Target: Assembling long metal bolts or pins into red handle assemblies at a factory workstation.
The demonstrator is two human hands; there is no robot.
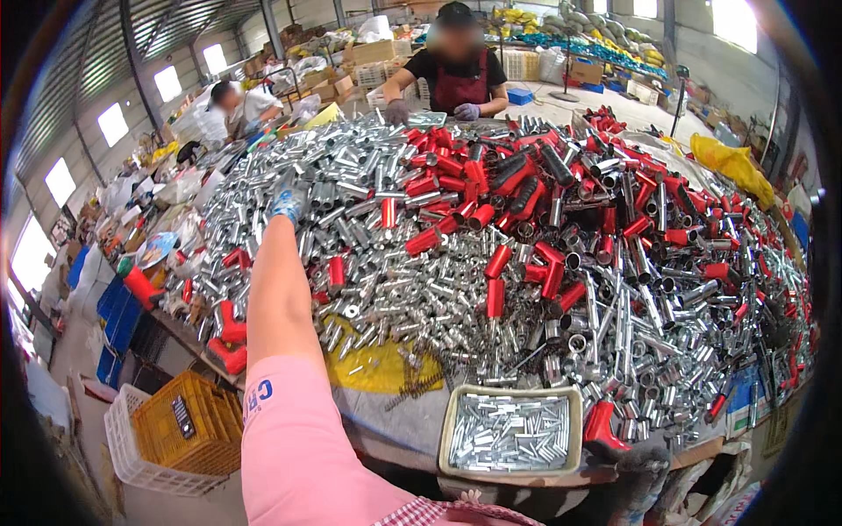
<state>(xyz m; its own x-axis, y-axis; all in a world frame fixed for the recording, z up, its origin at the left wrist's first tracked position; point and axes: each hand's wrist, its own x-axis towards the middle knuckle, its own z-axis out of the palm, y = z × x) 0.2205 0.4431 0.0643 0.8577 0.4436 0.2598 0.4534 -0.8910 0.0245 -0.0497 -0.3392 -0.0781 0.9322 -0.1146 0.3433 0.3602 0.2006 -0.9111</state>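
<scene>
My left hand (288, 202), in a grey and blue glove, reaches far across the table into a heap of silver metal tubes (338, 175). Its fingers blend into the shiny parts, so their grip is unclear. At the front right edge, a grey and blue glove, which looks like my right hand (643, 478), is beside a red L-shaped housing (603, 427). Its fingers cannot be made out. Between my arms, a cream tray (449, 438) holds many short silver pins (509, 430).
Red housings (526, 188) and loose metal parts cover the table. A yellow sheet (368, 364) lies near the front edge. Yellow and white crates (184, 421) stand on the floor at left. Across the table sits a gloved person (456, 83); another person (224, 110) is further left.
</scene>
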